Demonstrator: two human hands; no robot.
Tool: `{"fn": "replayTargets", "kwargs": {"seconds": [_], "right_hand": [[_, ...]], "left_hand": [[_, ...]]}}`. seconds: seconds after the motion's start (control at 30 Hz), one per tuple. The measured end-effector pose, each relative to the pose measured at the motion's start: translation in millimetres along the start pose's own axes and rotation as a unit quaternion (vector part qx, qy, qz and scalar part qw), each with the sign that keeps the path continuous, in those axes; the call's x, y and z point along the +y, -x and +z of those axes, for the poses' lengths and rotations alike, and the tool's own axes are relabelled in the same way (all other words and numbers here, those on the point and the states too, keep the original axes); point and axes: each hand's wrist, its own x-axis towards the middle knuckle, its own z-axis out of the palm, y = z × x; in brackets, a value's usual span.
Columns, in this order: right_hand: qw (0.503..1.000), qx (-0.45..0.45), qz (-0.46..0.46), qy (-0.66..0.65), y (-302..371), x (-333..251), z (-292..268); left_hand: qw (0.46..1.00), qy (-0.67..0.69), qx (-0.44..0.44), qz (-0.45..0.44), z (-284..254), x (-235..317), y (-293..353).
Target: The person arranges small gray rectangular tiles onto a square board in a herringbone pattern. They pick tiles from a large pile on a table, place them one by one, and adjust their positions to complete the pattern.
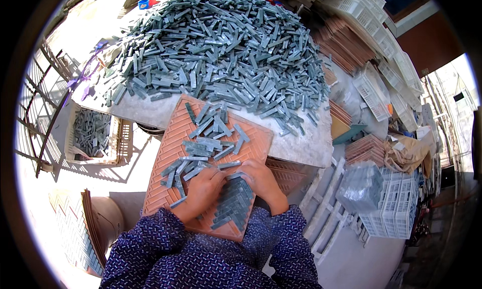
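Note:
An orange grooved tray (168,133) with a herringbone pattern lies tilted in front of me, its far end resting on the table edge. Grey-green strip tiles fill the grooves at its near right as a set herringbone patch (232,204). Loose strip tiles (203,147) are scattered over its middle. My left hand (205,189) is closed over the tray's near part, fingers curled down beside the patch; whatever is in them is hidden. Across from it, my right hand (262,182) has its bent fingers on a strip tile (234,176) at the patch's far edge.
A large heap of strip tiles (221,48) covers the pale table (306,148) beyond the tray. At left stands a crate (119,138) holding more tiles. White plastic crates (394,203), a plastic-wrapped bundle (360,186) and stacked orange trays (344,43) stand at right.

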Motion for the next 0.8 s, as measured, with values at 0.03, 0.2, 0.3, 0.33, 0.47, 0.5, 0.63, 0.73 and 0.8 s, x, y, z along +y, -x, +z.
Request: {"fn": "replayTargets", "kwargs": {"seconds": [0.03, 0.2, 0.3, 0.33, 0.47, 0.5, 0.63, 0.73, 0.8], "right_hand": [[1.000, 0.005, -0.005, -0.001, -1.2, -0.1, 1.9], [1.000, 0.015, -0.027, 0.005, -5.2, 2.6, 6.8], [0.998, -0.001, -0.055, 0.014, -5.0, 9.6, 4.7], [0.998, -0.011, -0.067, 0.016, -6.3, 11.2, 3.4], [0.997, -0.029, -0.073, 0.020, -11.5, 12.0, -0.9], [0.997, -0.026, -0.066, 0.023, -12.3, 11.2, 0.3], [0.997, -0.029, -0.058, 0.046, -14.9, 9.8, 1.6], [1.000, 0.001, 0.004, 0.023, -17.3, 4.7, 1.3], [0.998, 0.045, 0.036, 0.005, -15.7, 8.5, 0.1]], "left_hand": [[1.000, -0.017, -0.001, 0.011, 1.2, 0.2, 0.3], [0.996, -0.075, -0.042, 0.010, -0.1, 4.0, -2.0], [0.995, -0.090, -0.049, 0.018, 0.2, 4.3, -2.8], [0.994, -0.094, -0.047, 0.022, -0.1, 3.7, -2.5], [0.990, -0.115, -0.071, 0.047, 2.5, -0.4, -0.1], [0.990, -0.120, -0.062, 0.047, 4.1, -0.1, 0.6], [0.994, -0.098, -0.020, 0.045, 3.2, 4.5, -1.6], [0.990, -0.113, -0.044, 0.069, 4.3, -2.4, 2.0], [0.988, -0.124, -0.057, 0.075, 2.6, -1.1, 0.6]]}}
